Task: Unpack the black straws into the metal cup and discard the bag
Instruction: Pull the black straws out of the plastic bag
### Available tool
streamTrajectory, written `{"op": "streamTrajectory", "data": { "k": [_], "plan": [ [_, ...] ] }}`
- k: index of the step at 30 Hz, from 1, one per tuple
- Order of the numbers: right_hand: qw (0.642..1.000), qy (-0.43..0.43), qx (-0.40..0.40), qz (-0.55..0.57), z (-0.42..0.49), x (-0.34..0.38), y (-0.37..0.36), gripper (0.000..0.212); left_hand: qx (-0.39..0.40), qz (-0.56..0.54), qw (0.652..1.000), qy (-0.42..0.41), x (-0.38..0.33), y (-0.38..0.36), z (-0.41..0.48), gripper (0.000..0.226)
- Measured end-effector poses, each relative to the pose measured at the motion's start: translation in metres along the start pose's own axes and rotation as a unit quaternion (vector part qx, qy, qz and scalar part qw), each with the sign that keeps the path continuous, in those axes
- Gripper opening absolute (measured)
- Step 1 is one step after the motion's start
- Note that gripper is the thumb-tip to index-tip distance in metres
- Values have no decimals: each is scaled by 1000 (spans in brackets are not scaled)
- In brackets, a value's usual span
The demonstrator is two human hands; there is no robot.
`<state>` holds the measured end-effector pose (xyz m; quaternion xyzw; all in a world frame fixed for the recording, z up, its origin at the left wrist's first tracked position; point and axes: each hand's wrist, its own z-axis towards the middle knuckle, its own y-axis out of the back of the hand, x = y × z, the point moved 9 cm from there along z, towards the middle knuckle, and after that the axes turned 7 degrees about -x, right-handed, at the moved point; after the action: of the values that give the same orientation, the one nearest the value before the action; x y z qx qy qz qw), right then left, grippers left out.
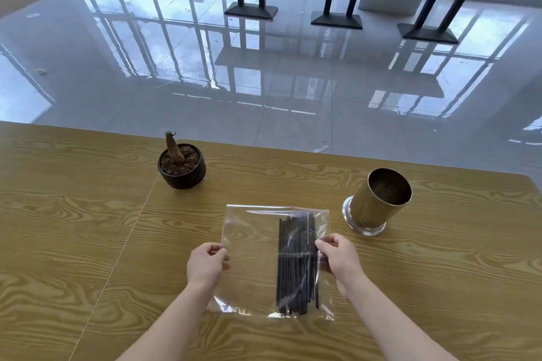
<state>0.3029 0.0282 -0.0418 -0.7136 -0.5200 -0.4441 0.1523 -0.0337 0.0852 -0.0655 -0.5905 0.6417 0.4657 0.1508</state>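
Note:
A clear plastic bag (249,243) lies over the wooden table (88,228) in front of me. Inside it, along its right side, a bundle of black straws (296,267) runs lengthwise away from me. My left hand (206,264) pinches the bag's left edge. My right hand (340,258) pinches its right edge, beside the straws. A metal cup (377,202) stands upright and empty on the table to the right of the bag, a short way beyond my right hand.
A black pot (181,168) holding soil and a bare brown stump stands behind the bag to the left. The table's far edge runs just past the pot and cup. Beyond lies a glossy tiled floor with black table bases (337,20).

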Motion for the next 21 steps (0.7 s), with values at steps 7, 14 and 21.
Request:
{"op": "streamTrajectory", "data": {
  "k": [7, 14, 21],
  "plan": [
    [979, 51, 26, 198, -20, 66, -2, 3, 74, -290, 950, 90, -11, -8, -16, 51],
    [939, 83, 51, 330, -38, 106, -4, 1, 183, -483, 837, 179, -24, -45, -75, 117],
    [926, 62, 57, 367, -51, 100, -22, 4, 350, -442, 820, 100, -92, -86, -133, 55]
  ]
}}
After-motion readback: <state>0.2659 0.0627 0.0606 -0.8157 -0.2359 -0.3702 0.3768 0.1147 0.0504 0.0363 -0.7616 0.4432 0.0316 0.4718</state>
